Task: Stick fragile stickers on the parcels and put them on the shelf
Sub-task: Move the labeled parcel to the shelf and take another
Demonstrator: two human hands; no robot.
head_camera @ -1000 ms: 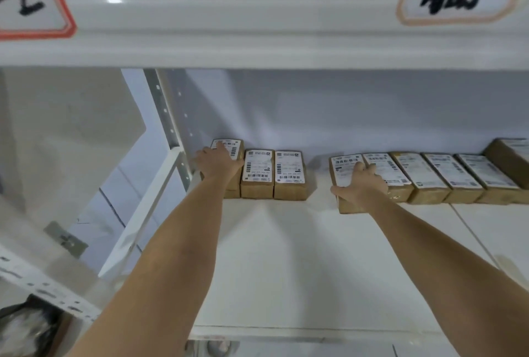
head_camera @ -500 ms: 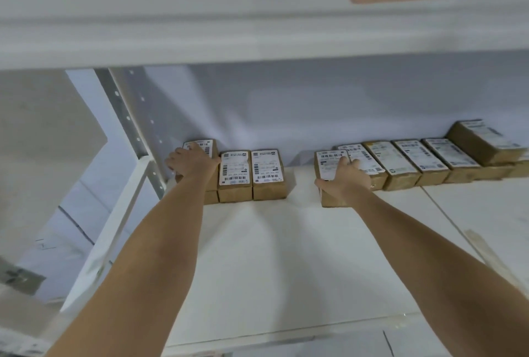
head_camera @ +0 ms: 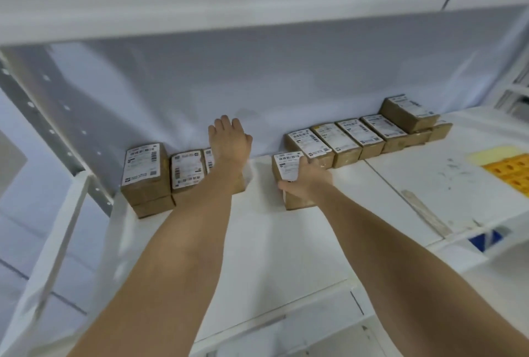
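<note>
Head view. Left hand (head_camera: 229, 141), centre frame: fingers straight, raised above third parcel (head_camera: 208, 158) of left group. Right hand (head_camera: 307, 180), right of centre: fingers curled round front parcel (head_camera: 286, 164) on white shelf (head_camera: 257, 242). Row of parcels (head_camera: 352, 139) along back wall, upper right.

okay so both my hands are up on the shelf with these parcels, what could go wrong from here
1. The right hand grips a parcel that sits forward of its row; pushed in crooked, it could knock the neighbouring parcel.
2. The left hand hangs open over the gap, its forearm across the third box of the left group; drawing back carelessly might drag it.
3. The angled top parcel at the far right could slide if the row is bumped.
</note>
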